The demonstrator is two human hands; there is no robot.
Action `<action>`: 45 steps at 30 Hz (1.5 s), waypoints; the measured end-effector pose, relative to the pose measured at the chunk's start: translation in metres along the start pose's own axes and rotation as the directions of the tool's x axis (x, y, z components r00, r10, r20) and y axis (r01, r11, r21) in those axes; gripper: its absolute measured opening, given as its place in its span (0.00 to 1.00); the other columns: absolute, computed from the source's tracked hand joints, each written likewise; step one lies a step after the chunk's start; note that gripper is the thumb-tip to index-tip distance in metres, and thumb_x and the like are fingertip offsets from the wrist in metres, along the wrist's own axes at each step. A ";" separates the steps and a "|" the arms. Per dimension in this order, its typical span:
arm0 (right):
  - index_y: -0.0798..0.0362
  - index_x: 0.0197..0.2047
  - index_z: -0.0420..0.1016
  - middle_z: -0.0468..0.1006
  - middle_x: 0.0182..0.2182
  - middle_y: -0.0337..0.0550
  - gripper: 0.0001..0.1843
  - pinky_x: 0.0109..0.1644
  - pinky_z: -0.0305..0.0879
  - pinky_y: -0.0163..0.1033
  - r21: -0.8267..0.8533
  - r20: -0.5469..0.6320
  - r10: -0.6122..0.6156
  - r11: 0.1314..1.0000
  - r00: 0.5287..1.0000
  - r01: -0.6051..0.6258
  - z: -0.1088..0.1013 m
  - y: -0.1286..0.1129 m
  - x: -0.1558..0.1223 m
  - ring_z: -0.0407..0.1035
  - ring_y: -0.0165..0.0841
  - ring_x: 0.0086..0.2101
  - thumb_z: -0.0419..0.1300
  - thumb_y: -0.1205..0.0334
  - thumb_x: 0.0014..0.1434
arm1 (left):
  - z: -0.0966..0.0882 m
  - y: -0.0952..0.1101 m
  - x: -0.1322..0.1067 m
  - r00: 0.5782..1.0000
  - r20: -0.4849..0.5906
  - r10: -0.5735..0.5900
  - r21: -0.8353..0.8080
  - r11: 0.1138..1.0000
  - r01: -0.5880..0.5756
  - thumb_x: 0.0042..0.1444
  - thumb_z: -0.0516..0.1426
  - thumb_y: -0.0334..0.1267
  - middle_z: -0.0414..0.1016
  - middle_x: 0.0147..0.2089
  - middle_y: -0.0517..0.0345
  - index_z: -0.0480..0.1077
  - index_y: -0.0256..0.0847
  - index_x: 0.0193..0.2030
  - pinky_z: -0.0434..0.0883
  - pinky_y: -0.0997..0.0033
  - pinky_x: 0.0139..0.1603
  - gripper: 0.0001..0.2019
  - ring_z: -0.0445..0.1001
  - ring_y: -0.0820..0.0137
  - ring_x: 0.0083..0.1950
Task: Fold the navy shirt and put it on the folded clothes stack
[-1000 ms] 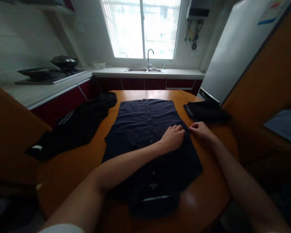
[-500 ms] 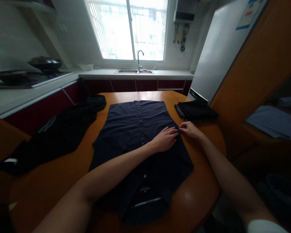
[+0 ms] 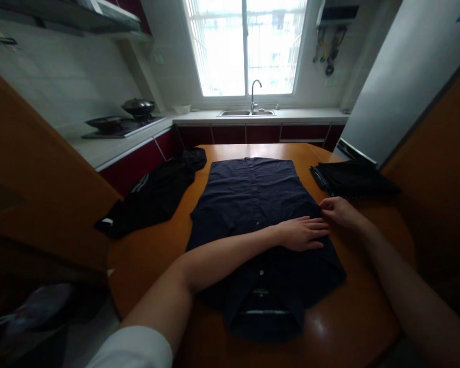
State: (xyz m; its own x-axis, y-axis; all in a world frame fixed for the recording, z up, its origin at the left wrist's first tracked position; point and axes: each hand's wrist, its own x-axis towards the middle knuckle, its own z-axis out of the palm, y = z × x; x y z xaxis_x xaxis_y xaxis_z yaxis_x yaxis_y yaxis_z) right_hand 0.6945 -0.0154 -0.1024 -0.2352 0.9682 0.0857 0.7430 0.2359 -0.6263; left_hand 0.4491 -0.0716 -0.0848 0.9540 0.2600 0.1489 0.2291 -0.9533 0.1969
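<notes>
A dark navy button-up shirt (image 3: 253,189) lies spread flat, front up, with its collar towards me and its hem towards the window. My left hand (image 3: 302,233) rests flat on the shirt's right part, fingers stretched out and palm down, and its forearm crosses the shirt's front. At the shirt's right edge my right hand (image 3: 341,210) pinches the fabric between thumb and fingers. The two hands are close together, the left slightly nearer the collar. The left forearm hides part of the shirt's left side.
The shirt lies on a round-ended wooden table (image 3: 352,317). Black clothing with white stripes (image 3: 157,191) lies along the left edge. A folded black pile (image 3: 356,179) sits at the right. Beyond are a sink (image 3: 237,113), a stove with pans (image 3: 138,108) and a fridge (image 3: 391,87).
My view has turned left, so everything appears further right. My left hand has slid a little towards the collar, still flat. The right hand keeps its pinch at the shirt's edge.
</notes>
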 end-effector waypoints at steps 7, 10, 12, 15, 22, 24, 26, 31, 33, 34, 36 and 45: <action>0.47 0.36 0.84 0.84 0.36 0.44 0.10 0.33 0.60 0.38 -0.361 -0.176 0.029 0.928 0.984 -0.092 -0.006 -0.020 -0.008 0.75 0.37 0.33 0.61 0.59 0.53 | 0.000 0.001 0.000 1.000 0.029 -0.008 0.026 1.000 0.007 0.72 0.45 0.47 0.52 0.75 0.51 0.56 0.36 0.72 0.48 0.58 0.75 0.27 0.44 0.64 0.77; 0.46 0.37 0.84 0.83 0.41 0.43 0.11 0.36 0.59 0.38 -0.524 -0.200 -0.060 0.850 0.978 -0.055 -0.007 -0.034 -0.010 0.75 0.37 0.37 0.59 0.61 0.56 | 0.001 -0.001 -0.001 1.000 0.017 0.014 0.003 1.000 -0.014 0.72 0.45 0.48 0.52 0.75 0.49 0.55 0.35 0.73 0.49 0.54 0.74 0.28 0.44 0.62 0.77; 0.47 0.38 0.84 0.83 0.43 0.43 0.12 0.40 0.59 0.39 -0.603 -0.168 -0.105 0.797 0.980 -0.018 -0.007 -0.040 -0.009 0.74 0.36 0.40 0.58 0.63 0.58 | 0.002 -0.003 -0.001 0.999 0.026 0.029 -0.009 1.000 -0.028 0.71 0.45 0.49 0.51 0.75 0.48 0.54 0.36 0.73 0.48 0.51 0.74 0.29 0.44 0.61 0.77; 0.48 0.40 0.84 0.83 0.43 0.44 0.13 0.44 0.59 0.40 -0.675 -0.120 -0.104 0.738 0.987 -0.005 -0.007 -0.042 -0.005 0.73 0.38 0.44 0.57 0.63 0.61 | 0.002 -0.005 0.000 0.997 0.051 0.056 -0.023 0.998 -0.055 0.71 0.45 0.50 0.49 0.76 0.48 0.52 0.37 0.74 0.46 0.50 0.74 0.29 0.43 0.60 0.77; 0.47 0.42 0.84 0.83 0.45 0.43 0.13 0.44 0.61 0.38 -0.630 -0.137 0.009 0.771 0.991 -0.094 -0.006 -0.044 -0.004 0.75 0.37 0.45 0.57 0.62 0.64 | -0.003 -0.003 -0.001 0.994 0.085 0.074 -0.032 0.997 -0.072 0.71 0.46 0.50 0.48 0.76 0.50 0.51 0.40 0.74 0.45 0.50 0.75 0.29 0.43 0.60 0.77; 0.47 0.43 0.84 0.83 0.46 0.43 0.12 0.43 0.62 0.36 -0.567 -0.145 0.069 0.811 0.987 -0.140 -0.006 -0.044 -0.006 0.75 0.36 0.45 0.58 0.61 0.63 | -0.004 -0.003 -0.002 0.993 0.086 0.078 -0.033 0.997 -0.075 0.71 0.45 0.50 0.48 0.76 0.48 0.51 0.38 0.74 0.45 0.49 0.74 0.30 0.43 0.59 0.77; 0.47 0.43 0.84 0.83 0.45 0.45 0.11 0.41 0.62 0.35 -0.505 -0.160 0.129 0.841 0.979 -0.194 -0.006 -0.045 -0.009 0.76 0.36 0.44 0.59 0.60 0.63 | -0.004 -0.003 -0.002 0.994 0.081 0.079 -0.035 0.996 -0.077 0.71 0.45 0.51 0.48 0.76 0.48 0.51 0.38 0.74 0.46 0.48 0.74 0.30 0.43 0.59 0.77; 0.55 0.32 0.84 0.84 0.33 0.53 0.22 0.34 0.61 0.36 -0.348 -0.210 0.277 0.875 0.938 -0.336 -0.002 -0.041 -0.011 0.77 0.38 0.34 0.55 0.52 0.66 | -0.002 -0.005 -0.003 0.995 0.050 0.091 -0.032 0.995 -0.090 0.71 0.45 0.51 0.50 0.76 0.48 0.52 0.38 0.74 0.46 0.50 0.75 0.30 0.44 0.61 0.77; 0.56 0.27 0.83 0.84 0.30 0.52 0.23 0.31 0.60 0.35 -0.233 -0.182 0.290 0.916 0.940 -0.328 0.003 -0.038 -0.008 0.77 0.38 0.32 0.58 0.49 0.64 | -0.001 -0.006 -0.003 0.994 0.043 0.099 -0.026 0.995 -0.098 0.71 0.45 0.51 0.51 0.75 0.48 0.53 0.38 0.74 0.46 0.51 0.75 0.30 0.44 0.60 0.77; 0.57 0.27 0.82 0.84 0.29 0.51 0.21 0.30 0.60 0.34 -0.170 -0.180 0.297 0.929 0.938 -0.327 0.006 -0.036 -0.006 0.77 0.38 0.31 0.61 0.50 0.61 | -0.001 -0.006 -0.003 0.994 0.042 0.100 -0.024 0.995 -0.099 0.71 0.46 0.51 0.51 0.75 0.48 0.54 0.38 0.73 0.46 0.52 0.75 0.29 0.44 0.60 0.77; 0.58 0.27 0.83 0.84 0.28 0.50 0.13 0.30 0.62 0.33 -0.067 -0.199 0.318 0.939 0.927 -0.336 0.011 -0.034 -0.001 0.77 0.37 0.31 0.66 0.57 0.57 | -0.002 -0.006 -0.003 0.994 0.044 0.099 -0.022 0.995 -0.098 0.71 0.46 0.51 0.51 0.75 0.48 0.54 0.38 0.74 0.45 0.52 0.75 0.29 0.44 0.60 0.77; 0.59 0.35 0.83 0.85 0.33 0.47 0.08 0.35 0.67 0.30 0.008 -0.257 0.351 0.932 0.900 -0.361 0.020 -0.032 0.006 0.78 0.34 0.34 0.61 0.67 0.57 | -0.004 -0.004 -0.002 0.992 0.018 0.126 -0.090 0.988 -0.124 0.69 0.50 0.49 0.54 0.74 0.50 0.57 0.42 0.72 0.48 0.51 0.74 0.27 0.46 0.59 0.77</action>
State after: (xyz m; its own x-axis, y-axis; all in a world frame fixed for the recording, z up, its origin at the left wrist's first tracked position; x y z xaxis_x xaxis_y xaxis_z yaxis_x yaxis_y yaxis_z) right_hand 0.6571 -0.0190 -0.0976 0.2103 0.9760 0.0564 0.7727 -0.1307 -0.6212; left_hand 0.4454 -0.0678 -0.0825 0.9787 0.1346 0.1547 0.0904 -0.9604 0.2634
